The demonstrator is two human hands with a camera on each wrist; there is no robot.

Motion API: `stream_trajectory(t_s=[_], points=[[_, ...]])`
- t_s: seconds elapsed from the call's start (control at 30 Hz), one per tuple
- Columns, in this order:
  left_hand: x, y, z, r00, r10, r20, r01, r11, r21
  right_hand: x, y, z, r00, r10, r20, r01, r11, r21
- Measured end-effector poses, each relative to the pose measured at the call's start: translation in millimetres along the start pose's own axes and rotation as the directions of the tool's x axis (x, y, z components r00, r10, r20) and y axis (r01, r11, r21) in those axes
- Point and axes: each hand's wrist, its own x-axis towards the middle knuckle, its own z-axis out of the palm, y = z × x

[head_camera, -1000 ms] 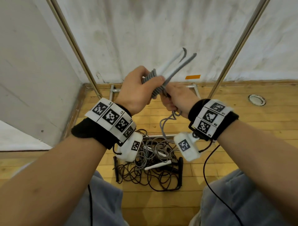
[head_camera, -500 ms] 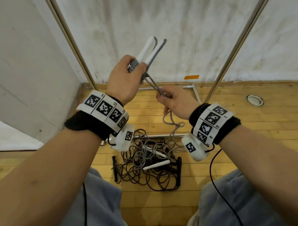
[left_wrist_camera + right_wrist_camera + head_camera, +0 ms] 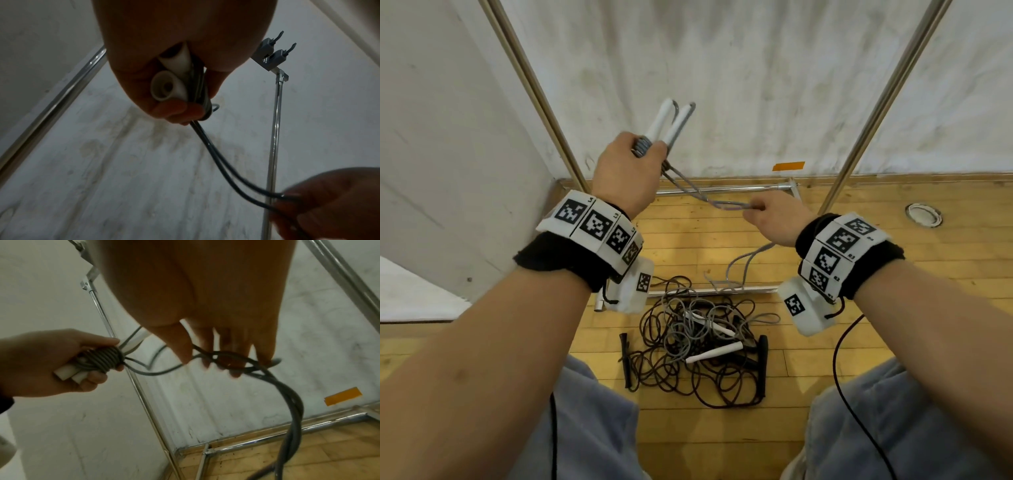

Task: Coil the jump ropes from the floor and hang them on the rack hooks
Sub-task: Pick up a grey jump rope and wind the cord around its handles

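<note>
Jump rope [image 3: 690,190] handles [image 3: 669,125] sit clenched in our left hand [image 3: 628,174] — grey cord wound round them. Our right hand [image 3: 774,219] pinches the doubled cord beside that bundle — more ropes [image 3: 688,353] lie tangled below it.

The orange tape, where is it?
In the head view, the orange tape sticks low on the wall, right of centre, just above the rack's back bar.
</note>
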Motion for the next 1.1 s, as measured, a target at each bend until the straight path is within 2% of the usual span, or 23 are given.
stream_trajectory(t_s=[0.07,0.17,0.3,0.37,0.43,0.47,0.6,0.7,0.83,0.97,1.1], points=[[-4,1,6,0.994,-0.032,0.102,0.033,0.999,-0.006,-1,-3,5,0.996,0.025,-0.088,-0.025,1.0,0.005],[-13,7,17,0.968,-0.06,0.243,0.087,0.991,-0.099,-12,-18,16,0.974,-0.119,-0.195,0.144,0.982,0.121],[-21,17,21,0.915,-0.022,0.403,0.145,0.95,-0.275,-17,-29,27,0.967,-0.192,-0.168,0.216,0.967,0.136],[-22,19,19,0.903,0.015,0.43,0.134,0.939,-0.316,-17,-29,27,0.967,-0.201,-0.155,0.236,0.937,0.257],[-21,18,13,0.903,0.035,0.429,0.113,0.942,-0.315,-15,-27,23,0.966,-0.206,-0.156,0.251,0.893,0.374],[-19,17,10,0.903,0.04,0.428,0.099,0.949,-0.298,-14,-25,21,0.961,-0.219,-0.17,0.268,0.892,0.363],[-18,10,4,0.908,0.062,0.414,0.016,0.983,-0.183,-11,-17,14,0.927,-0.3,-0.226,0.334,0.933,0.132],[-17,4,7,0.933,0.089,0.348,-0.08,0.996,-0.04,-11,-18,18,0.917,-0.34,-0.208,0.347,0.938,-0.002],[-18,-3,14,0.941,0.157,0.301,-0.205,0.969,0.135,-11,-21,19,0.923,-0.357,-0.147,0.331,0.928,-0.172],[-16,-8,22,0.95,0.165,0.266,-0.225,0.95,0.216,-13,-20,18,0.94,-0.321,-0.117,0.284,0.925,-0.254],[-13,-14,25,0.966,0.112,0.233,-0.187,0.927,0.326,-18,-17,25,0.949,-0.301,-0.094,0.282,0.943,-0.175]])
